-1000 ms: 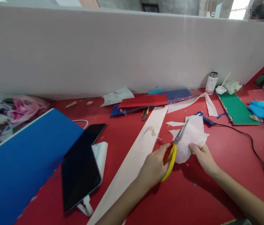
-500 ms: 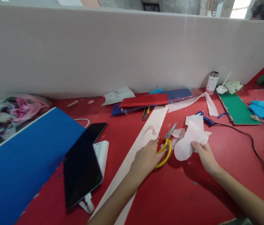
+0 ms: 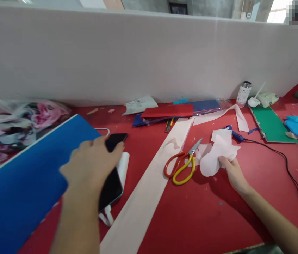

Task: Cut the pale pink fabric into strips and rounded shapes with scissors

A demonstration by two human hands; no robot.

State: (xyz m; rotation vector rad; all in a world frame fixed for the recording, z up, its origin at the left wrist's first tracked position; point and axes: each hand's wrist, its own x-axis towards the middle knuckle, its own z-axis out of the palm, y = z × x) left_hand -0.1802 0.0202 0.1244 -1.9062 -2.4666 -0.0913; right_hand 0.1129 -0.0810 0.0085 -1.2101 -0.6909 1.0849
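My right hand (image 3: 235, 173) pinches pale pink paper cut-outs (image 3: 219, 151), with the thumb on top. One has a rounded lower end. My left hand (image 3: 88, 164), slightly blurred, is over a dark tablet (image 3: 113, 188) and the edge of a large blue board (image 3: 24, 190). Its thumb stretches out to the right; the other fingertips are hidden, and I see nothing held. Scissors (image 3: 183, 164) with one red and one yellow handle lie partly open on the red table, across the edge of a long pale paper strip (image 3: 149, 197). Paper scraps (image 3: 203, 151) lie by the blades.
A glue gun (image 3: 237, 136) with a black cord lies behind the right hand. Farther back are a red folder (image 3: 167, 111), a cutter knife (image 3: 168, 125), a flask (image 3: 244, 94) and a green board (image 3: 273, 123). A bag of scraps (image 3: 43, 118) stands left, before a white partition (image 3: 138, 60).
My left hand has let go of the scissors and moved left over the tablet. The scissors now lie on the table. My right hand still holds the paper, and the view has shifted slightly left.
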